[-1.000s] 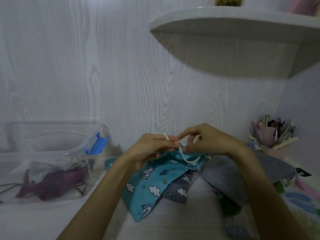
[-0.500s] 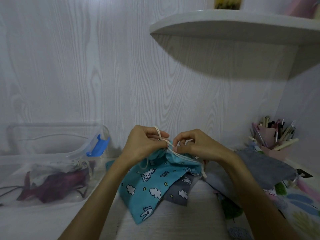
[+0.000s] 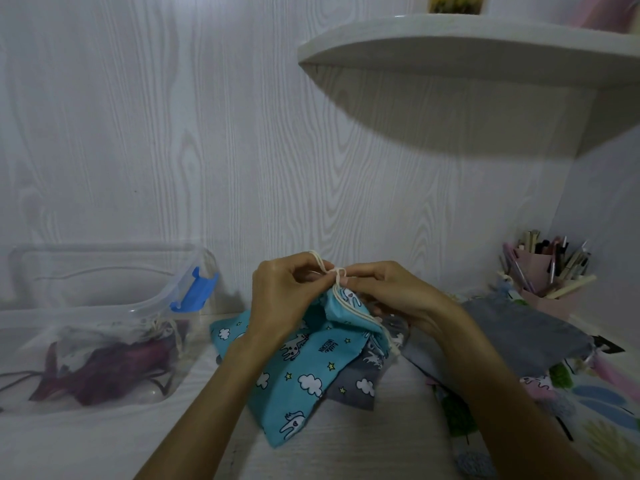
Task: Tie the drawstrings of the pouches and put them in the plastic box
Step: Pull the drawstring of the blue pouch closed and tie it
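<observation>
Several pouches are in play, so take them from the left: the plastic box (image 3: 104, 306) sits at the far left of the desk (image 3: 86, 445), clear-walled with a blue latch (image 3: 195, 291) on its right end, and it already holds a dark purple pouch (image 3: 100, 368) with loose cords; its top looks open, and the bare stretch of desk between it and the work looks like easy room for a short carry leftward over the rim. Centre, the left hand (image 3: 280, 299) and right hand (image 3: 391, 296) meet above the blue unicorn pouch (image 3: 304, 368), which rests on the desk with its gathered mouth lifted; both hands have fingers curled and pinching the cream drawstring (image 3: 329, 268), which crosses in a small loop between the fingertips. I judge the pouch light, limp and unbreakable, so it will sag and fold wherever it is lifted; the knotted neck seems the best hold. The thin cord could slip, so tension on both ends probably matters. Under it lies a grey printed pouch (image 3: 360, 386), and to the right a plain grey pouch (image 3: 512, 327) over patterned fabric (image 3: 595, 403). Far right, a pink pen holder (image 3: 543, 275) crowds the corner, and a shelf (image 3: 467, 39) overhangs above
</observation>
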The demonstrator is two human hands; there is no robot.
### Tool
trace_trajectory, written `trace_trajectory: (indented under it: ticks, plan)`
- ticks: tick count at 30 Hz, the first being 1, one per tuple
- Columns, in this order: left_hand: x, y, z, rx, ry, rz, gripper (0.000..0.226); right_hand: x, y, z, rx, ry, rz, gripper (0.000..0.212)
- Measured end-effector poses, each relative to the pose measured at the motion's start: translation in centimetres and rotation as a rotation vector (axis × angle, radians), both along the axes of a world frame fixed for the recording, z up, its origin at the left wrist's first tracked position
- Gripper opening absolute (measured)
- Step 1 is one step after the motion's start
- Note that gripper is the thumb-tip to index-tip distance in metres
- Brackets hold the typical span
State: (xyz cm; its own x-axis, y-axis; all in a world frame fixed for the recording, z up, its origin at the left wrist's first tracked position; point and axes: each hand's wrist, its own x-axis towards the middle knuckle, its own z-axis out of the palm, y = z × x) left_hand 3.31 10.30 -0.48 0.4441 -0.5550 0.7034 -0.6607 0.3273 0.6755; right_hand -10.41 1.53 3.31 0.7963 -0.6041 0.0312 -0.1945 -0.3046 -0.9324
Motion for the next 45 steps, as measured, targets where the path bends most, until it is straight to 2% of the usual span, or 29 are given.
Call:
trace_trajectory:
  ticks: [5, 12, 13, 14, 17, 18, 20, 22, 24, 25, 26, 28, 29, 30, 31, 33, 34, 37, 38, 39, 42, 45]
  plan:
    - [0.6, 0.1, 0.0, 0.066, 0.026, -0.135, 0.012, -0.1, -0.5, -0.3, 0.103, -0.066, -0.073, 0.015]
    - [1.8, 0.5, 0.4, 0.228, 0.003, -0.259, 0.024, -0.7, -0.3, 0.4, 0.106, -0.065, -0.076, 0.01]
    - [2.0, 0.5, 0.4, 0.244, -0.001, -0.268, 0.023, -0.9, -0.3, 0.5, 0.035, -0.049, -0.113, 0.011]
    - [2.0, 0.5, 0.4, 0.258, -0.02, -0.259, 0.021, -0.9, -0.4, 0.5, -0.119, -0.006, -0.17, 0.009]
    - [1.8, 0.2, 0.3, 0.273, -0.065, -0.246, 0.011, -0.1, -0.3, -0.2, -0.75, 0.107, -0.422, 0.006]
    - [1.7, 0.2, 0.2, 0.265, -0.054, -0.251, 0.01, 0.2, -0.1, -0.5, -0.884, 0.092, -0.499, 0.007]
    - [1.6, 0.1, 0.4, 0.238, -0.03, -0.257, 0.009, 0.8, 0.1, -1.0, -1.019, 0.029, -0.578, 0.01]
    - [1.7, 0.0, 0.6, 0.209, -0.02, -0.253, 0.008, 1.2, -0.1, -1.7, -1.019, -0.04, -0.611, 0.014]
    - [1.7, -0.1, 0.7, 0.199, -0.019, -0.238, 0.007, 1.4, -0.2, -2.0, -0.905, -0.089, -0.623, 0.019]
    - [1.6, -0.3, 0.5, 0.196, -0.012, -0.223, 0.006, 1.4, -0.5, -1.9, -0.748, -0.119, -0.601, 0.019]
    - [1.6, -0.4, 0.4, 0.183, -0.001, -0.193, 0.006, 1.4, -0.7, -1.6, -0.48, -0.189, -0.562, 0.016]
    - [1.7, -0.8, 0.0, 0.144, 0.045, -0.116, 0.007, 1.4, -0.4, -0.5, 0.259, -0.349, -0.345, 0.017]
    - [1.7, -1.0, -0.1, 0.126, 0.089, -0.103, 0.007, 1.3, -0.2, -0.2, 0.515, -0.39, -0.235, 0.019]
    - [1.6, -1.2, -0.2, 0.116, 0.138, -0.114, 0.008, 1.1, -0.1, 0.0, 0.632, -0.397, -0.156, 0.017]
    - [1.4, -1.3, -0.2, 0.115, 0.173, -0.132, 0.01, 0.9, -0.2, 0.1, 0.651, -0.387, -0.103, 0.015]
    - [1.2, -1.5, -0.3, 0.134, 0.16, -0.125, 0.013, 0.5, -0.3, 0.4, 0.499, -0.334, -0.075, 0.013]
    - [1.2, -1.4, -0.3, 0.153, 0.138, -0.119, 0.014, 0.0, -0.5, 0.5, 0.322, -0.275, -0.122, 0.011]
    - [0.9, -1.1, -0.6, 0.227, 0.076, -0.213, 0.012, -1.0, -1.7, -0.1, -0.508, -0.07, -0.504, 0.002]
    - [0.7, -1.1, -0.7, 0.253, 0.045, -0.252, 0.011, -1.2, -1.9, -0.4, -0.74, -0.068, -0.632, 0.002]
    - [0.5, -1.1, -0.9, 0.27, 0.013, -0.275, 0.011, -1.2, -1.9, -0.6, -0.875, -0.089, -0.72, 0.005]
    - [0.3, -1.1, -0.9, 0.266, -0.027, -0.265, 0.009, -1.2, -2.6, -1.1, -0.89, -0.102, -0.783, 0.013]
    - [0.8, -0.9, -0.6, 0.251, -0.03, -0.215, 0.011, -2.1, -3.9, -1.5, -0.845, 0.017, -0.836, 0.011]
